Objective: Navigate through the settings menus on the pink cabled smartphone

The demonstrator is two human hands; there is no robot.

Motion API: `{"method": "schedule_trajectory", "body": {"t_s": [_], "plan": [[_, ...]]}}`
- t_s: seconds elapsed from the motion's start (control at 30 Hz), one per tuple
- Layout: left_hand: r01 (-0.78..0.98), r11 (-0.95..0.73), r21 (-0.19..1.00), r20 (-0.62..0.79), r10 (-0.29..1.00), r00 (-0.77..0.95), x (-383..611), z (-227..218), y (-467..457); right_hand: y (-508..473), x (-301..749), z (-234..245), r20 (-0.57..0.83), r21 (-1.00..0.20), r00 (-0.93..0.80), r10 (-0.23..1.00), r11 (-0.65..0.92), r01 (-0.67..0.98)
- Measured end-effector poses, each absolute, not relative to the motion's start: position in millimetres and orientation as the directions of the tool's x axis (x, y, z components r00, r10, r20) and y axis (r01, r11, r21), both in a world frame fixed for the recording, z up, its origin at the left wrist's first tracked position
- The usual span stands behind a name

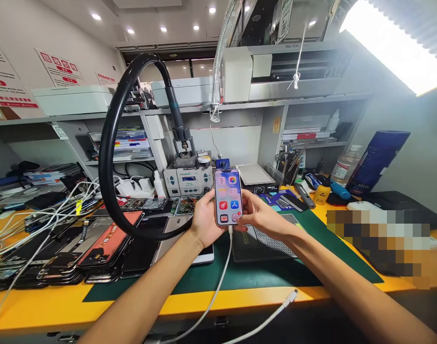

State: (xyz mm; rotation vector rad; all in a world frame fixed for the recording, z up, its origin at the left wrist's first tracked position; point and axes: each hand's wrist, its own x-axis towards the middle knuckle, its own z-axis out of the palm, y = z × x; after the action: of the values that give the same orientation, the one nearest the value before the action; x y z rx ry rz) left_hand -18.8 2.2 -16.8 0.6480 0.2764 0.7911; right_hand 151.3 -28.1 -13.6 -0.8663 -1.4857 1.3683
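A smartphone (228,195) is upright above the middle of the bench, its lit screen facing me and showing app icons. My left hand (207,223) is closed around its left side and lower back. My right hand (263,216) grips the right edge, and its thumb touches the lower right of the screen near an icon. A white charging cable (224,270) runs from the bottom of the phone down toward me. Behind the phone's top edge, a small blue item (223,163) is partly hidden. Some fingers of both hands are out of sight behind the phone.
A green mat (197,283) covers part of the yellow bench (42,310). Stacked phone screens (107,239) lie left, under a black hose (109,129) from a rework station (189,180). A perforated black plate (275,243) sits right. Another white cable end (290,298) hangs in front.
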Motion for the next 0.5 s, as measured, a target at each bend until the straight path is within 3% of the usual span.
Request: {"method": "schedule_trajectory", "body": {"t_s": [0.13,0.33,0.5], "plan": [[-0.588,0.511,0.627,-0.032,0.771,0.636,-17.0,-14.4,-1.2,-27.1,149.1,-16.9,0.188,-0.982,-0.295,0.937,0.186,-0.034],[-0.605,0.487,0.63,-0.095,0.821,0.563,-15.1,-9.4,-4.7,-27.0,150.7,-18.3,0.188,-0.982,-0.363,0.913,0.171,-0.079],[-0.612,0.469,0.637,-0.095,0.835,0.542,-15.0,-11.5,-5.1,-27.6,151.7,-16.9,0.201,-0.976,-0.293,0.935,0.216,0.018]]}}
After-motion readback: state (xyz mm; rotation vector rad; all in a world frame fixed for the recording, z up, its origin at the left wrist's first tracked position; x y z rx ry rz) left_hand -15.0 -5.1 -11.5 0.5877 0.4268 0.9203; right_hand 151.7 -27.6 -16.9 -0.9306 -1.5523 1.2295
